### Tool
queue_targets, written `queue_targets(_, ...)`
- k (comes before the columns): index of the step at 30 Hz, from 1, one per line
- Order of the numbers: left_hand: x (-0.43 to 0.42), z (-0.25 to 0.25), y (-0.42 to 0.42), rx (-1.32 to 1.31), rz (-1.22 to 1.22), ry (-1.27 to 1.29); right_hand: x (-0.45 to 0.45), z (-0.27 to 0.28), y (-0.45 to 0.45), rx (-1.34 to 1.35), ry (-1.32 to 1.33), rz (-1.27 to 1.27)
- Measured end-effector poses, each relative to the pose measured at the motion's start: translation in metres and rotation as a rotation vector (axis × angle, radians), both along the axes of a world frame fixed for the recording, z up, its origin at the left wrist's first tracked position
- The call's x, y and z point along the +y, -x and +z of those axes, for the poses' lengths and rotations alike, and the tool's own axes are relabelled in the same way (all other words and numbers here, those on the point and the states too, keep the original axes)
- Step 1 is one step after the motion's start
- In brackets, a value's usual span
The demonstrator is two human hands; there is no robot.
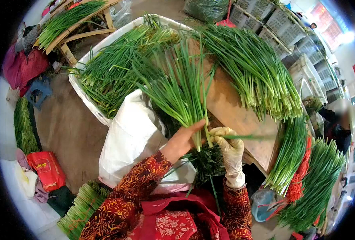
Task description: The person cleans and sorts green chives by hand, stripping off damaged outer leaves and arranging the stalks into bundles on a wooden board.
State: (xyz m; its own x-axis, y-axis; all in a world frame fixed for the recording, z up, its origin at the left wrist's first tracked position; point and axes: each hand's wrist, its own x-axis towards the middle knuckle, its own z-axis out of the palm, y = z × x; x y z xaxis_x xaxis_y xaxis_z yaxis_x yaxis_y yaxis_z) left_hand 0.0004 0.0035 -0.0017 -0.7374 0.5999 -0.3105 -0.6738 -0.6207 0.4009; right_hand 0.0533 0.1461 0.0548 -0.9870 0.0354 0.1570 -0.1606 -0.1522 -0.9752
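Note:
My bare left hand is closed around a fanned bunch of chives, their pale stem ends poking out below the fingers. Beside it my right hand, in a cream glove, pinches a chive strand near the stem ends; a blurred green blade sticks out to its right. Dark green leaves hang beneath both hands. White sheeting drapes to the left of my left forearm.
A white tub full of loose chives stands ahead. On a wooden board lies a large chive pile. More bundles and red twine are at right. A blue stool and red bag sit left. Another person is at right.

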Motion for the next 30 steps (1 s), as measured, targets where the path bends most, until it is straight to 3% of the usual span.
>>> queue_targets(3,-0.002,0.024,-0.004,-0.001,0.043,0.006,0.001,0.007,-0.019,0.069,-0.015,-0.063)
queue_targets(6,-0.003,0.030,-0.002,0.193,0.120,-0.041,0.005,-0.002,-0.035,0.241,-0.149,-0.117)
queue_targets(9,-0.024,0.049,0.022,0.304,0.351,0.159,0.002,-0.003,-0.057,0.161,0.030,-0.009)
queue_targets(10,-0.031,0.053,0.035,0.398,0.499,0.183,0.006,0.003,-0.061,-0.031,-0.100,0.132)
queue_targets(11,-0.036,0.056,0.045,0.493,0.645,0.204,0.014,-0.006,-0.066,-0.431,-0.138,0.357)
queue_targets(13,-0.037,0.062,0.058,0.540,0.695,0.061,0.016,-0.003,-0.058,-0.274,-1.015,0.433)
queue_targets(14,-0.034,0.066,0.058,0.454,0.623,-0.088,0.027,0.011,-0.052,-0.257,-1.127,0.297)
queue_targets(17,-0.020,0.055,0.050,0.272,0.403,-0.255,0.047,0.050,-0.012,-0.113,-0.648,-0.302)
queue_targets(18,-0.012,0.047,0.043,0.239,0.328,-0.175,0.056,0.062,0.003,-0.030,-1.039,-0.440)
queue_targets(19,-0.003,0.039,0.034,0.206,0.254,-0.097,0.050,0.087,0.018,-0.174,-1.162,-0.478)
queue_targets(20,0.004,0.035,0.027,0.194,0.184,-0.038,0.049,0.094,0.029,-0.096,-1.296,-0.538)
queue_targets(23,0.015,0.018,0.014,0.077,0.097,0.062,0.069,0.075,0.058,-0.164,-1.510,-0.460)
queue_targets(27,0.011,0.021,0.015,0.174,0.147,0.043,0.065,0.070,0.061,-0.153,-1.393,-0.460)
queue_targets(28,0.010,0.025,0.015,0.209,0.167,0.036,0.052,0.079,0.052,-0.186,-1.222,-0.433)
queue_targets(29,0.012,0.026,0.015,0.202,0.175,0.044,0.043,0.075,0.045,-0.188,-1.219,-0.420)
queue_targets(30,0.015,0.028,0.015,0.149,0.176,0.085,0.034,0.070,0.036,-0.229,-0.899,-0.285)
